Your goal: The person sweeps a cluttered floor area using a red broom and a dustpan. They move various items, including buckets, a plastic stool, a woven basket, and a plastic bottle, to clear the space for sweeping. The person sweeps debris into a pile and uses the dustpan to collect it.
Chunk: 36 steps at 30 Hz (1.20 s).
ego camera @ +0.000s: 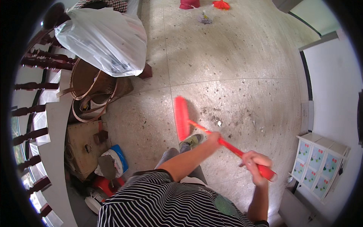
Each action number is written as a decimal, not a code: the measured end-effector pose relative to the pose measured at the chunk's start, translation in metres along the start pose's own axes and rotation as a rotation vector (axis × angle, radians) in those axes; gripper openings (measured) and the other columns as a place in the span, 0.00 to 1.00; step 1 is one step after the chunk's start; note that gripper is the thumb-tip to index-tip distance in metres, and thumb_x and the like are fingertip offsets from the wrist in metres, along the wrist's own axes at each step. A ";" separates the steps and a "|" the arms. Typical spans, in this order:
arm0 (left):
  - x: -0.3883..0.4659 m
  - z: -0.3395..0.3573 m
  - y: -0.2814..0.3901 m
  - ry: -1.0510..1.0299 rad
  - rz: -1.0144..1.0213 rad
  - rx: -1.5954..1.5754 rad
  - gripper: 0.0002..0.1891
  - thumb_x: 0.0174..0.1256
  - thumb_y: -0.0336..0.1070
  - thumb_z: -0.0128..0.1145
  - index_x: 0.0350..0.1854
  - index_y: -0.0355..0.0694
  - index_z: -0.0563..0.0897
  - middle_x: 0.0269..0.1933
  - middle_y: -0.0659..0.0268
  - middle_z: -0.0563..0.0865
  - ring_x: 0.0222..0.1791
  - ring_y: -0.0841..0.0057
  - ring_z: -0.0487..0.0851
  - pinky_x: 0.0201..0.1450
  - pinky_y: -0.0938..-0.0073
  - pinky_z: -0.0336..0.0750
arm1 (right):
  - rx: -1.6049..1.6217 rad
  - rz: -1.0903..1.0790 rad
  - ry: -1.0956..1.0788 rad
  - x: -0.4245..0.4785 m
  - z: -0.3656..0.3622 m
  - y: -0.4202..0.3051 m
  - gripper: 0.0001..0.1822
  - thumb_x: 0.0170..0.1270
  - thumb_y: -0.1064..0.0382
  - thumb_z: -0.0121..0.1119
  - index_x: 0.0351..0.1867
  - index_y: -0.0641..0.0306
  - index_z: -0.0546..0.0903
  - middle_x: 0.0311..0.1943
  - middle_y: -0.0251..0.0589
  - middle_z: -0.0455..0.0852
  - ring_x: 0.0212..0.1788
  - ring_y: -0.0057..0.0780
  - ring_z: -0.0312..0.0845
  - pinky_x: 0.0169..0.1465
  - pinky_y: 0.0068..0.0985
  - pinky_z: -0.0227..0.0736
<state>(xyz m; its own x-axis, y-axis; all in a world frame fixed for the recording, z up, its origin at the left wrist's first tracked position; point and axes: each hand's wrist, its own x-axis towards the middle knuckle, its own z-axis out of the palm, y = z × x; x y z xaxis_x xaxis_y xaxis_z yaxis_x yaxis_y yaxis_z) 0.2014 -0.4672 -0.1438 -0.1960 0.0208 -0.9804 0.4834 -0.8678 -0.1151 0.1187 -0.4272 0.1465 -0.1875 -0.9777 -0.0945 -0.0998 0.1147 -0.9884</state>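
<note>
A red broom (183, 117) with a bristle head lies low over the speckled floor, slightly blurred. Its red handle (231, 147) slants down to the right across the view. My left hand (214, 139) grips the handle partway along, nearer the head. Close to the handle's top end, my right hand (256, 164) is wrapped around it. Dark dirt crumbs (217, 117) are scattered on the floor to the right of the broom head, along with a small white scrap (219, 123). My shoe (194, 140) stands just below the bristles.
Woven baskets (93, 82), a wooden box (82, 147) and a blue-and-white bag (117, 160) line the left side by a balustrade (34, 110). A plastic-covered object (107, 39) juts in at upper left. White drawers (317, 161) stand at right. Red and maroon bags (190, 4) lie far ahead.
</note>
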 end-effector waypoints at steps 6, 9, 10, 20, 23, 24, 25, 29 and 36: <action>-0.042 0.119 0.011 -0.377 -0.205 -0.019 0.08 0.56 0.27 0.51 0.24 0.42 0.66 0.15 0.66 0.67 0.12 0.72 0.65 0.16 0.72 0.64 | -0.362 -0.201 -0.153 0.053 -0.003 -0.059 0.09 0.52 0.75 0.52 0.16 0.68 0.69 0.17 0.43 0.74 0.20 0.29 0.71 0.26 0.24 0.67; -0.062 0.148 0.023 -0.445 -0.195 -0.009 0.08 0.58 0.27 0.51 0.23 0.41 0.67 0.15 0.66 0.69 0.13 0.72 0.66 0.17 0.72 0.65 | -0.432 -0.188 -0.077 0.066 0.004 -0.082 0.10 0.50 0.72 0.54 0.15 0.66 0.67 0.16 0.41 0.73 0.19 0.31 0.70 0.25 0.26 0.66; -0.071 0.155 0.026 -0.448 -0.176 0.018 0.08 0.58 0.27 0.51 0.23 0.41 0.67 0.15 0.66 0.69 0.13 0.72 0.67 0.17 0.71 0.66 | -0.441 -0.170 -0.024 0.068 0.004 -0.090 0.11 0.49 0.72 0.55 0.15 0.65 0.67 0.15 0.40 0.73 0.19 0.32 0.70 0.25 0.26 0.65; -0.148 0.124 0.180 -0.246 0.124 0.063 0.08 0.59 0.29 0.57 0.34 0.38 0.69 0.24 0.63 0.72 0.23 0.69 0.72 0.27 0.61 0.74 | 0.068 -0.158 0.276 0.116 0.029 -0.084 0.11 0.54 0.65 0.54 0.16 0.64 0.70 0.17 0.42 0.75 0.22 0.30 0.73 0.27 0.26 0.74; -0.114 0.093 0.258 -0.120 0.347 0.099 0.07 0.59 0.28 0.51 0.29 0.40 0.66 0.21 0.66 0.70 0.19 0.72 0.70 0.23 0.69 0.71 | 0.124 0.037 0.106 0.179 0.058 -0.052 0.07 0.57 0.72 0.53 0.22 0.70 0.73 0.24 0.43 0.78 0.24 0.26 0.73 0.30 0.22 0.73; -0.095 0.084 0.285 -0.065 0.339 0.030 0.08 0.59 0.28 0.51 0.26 0.41 0.65 0.20 0.66 0.69 0.19 0.73 0.70 0.21 0.71 0.70 | 0.144 0.022 0.037 0.204 0.067 -0.036 0.07 0.59 0.73 0.52 0.23 0.71 0.74 0.24 0.42 0.78 0.24 0.25 0.73 0.30 0.21 0.73; -0.075 0.081 0.311 -0.016 0.333 -0.036 0.09 0.58 0.27 0.50 0.22 0.41 0.65 0.19 0.67 0.69 0.18 0.74 0.70 0.20 0.73 0.68 | 0.163 0.007 -0.028 0.230 0.075 -0.018 0.06 0.60 0.74 0.50 0.25 0.72 0.74 0.24 0.41 0.78 0.24 0.23 0.73 0.30 0.20 0.72; 0.023 0.055 0.391 -0.075 0.118 -0.013 0.10 0.57 0.26 0.49 0.20 0.42 0.64 0.16 0.67 0.67 0.15 0.75 0.69 0.19 0.77 0.66 | 0.279 0.053 0.033 0.305 0.113 0.006 0.09 0.64 0.71 0.50 0.26 0.71 0.75 0.24 0.37 0.78 0.24 0.18 0.72 0.29 0.18 0.68; -0.053 0.171 0.338 -0.152 0.042 -0.078 0.09 0.59 0.28 0.49 0.24 0.42 0.63 0.17 0.69 0.66 0.15 0.76 0.67 0.19 0.76 0.65 | 0.167 0.044 0.110 0.321 0.063 -0.050 0.08 0.60 0.73 0.51 0.23 0.70 0.74 0.22 0.38 0.77 0.24 0.21 0.72 0.29 0.21 0.68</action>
<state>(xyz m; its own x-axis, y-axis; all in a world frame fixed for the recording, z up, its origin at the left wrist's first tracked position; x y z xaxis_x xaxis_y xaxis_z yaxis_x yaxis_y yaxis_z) 0.2291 -0.8464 -0.1033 -0.2980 -0.0949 -0.9498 0.5571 -0.8253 -0.0923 0.1253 -0.7584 0.1577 -0.2950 -0.9461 -0.1337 0.0726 0.1173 -0.9904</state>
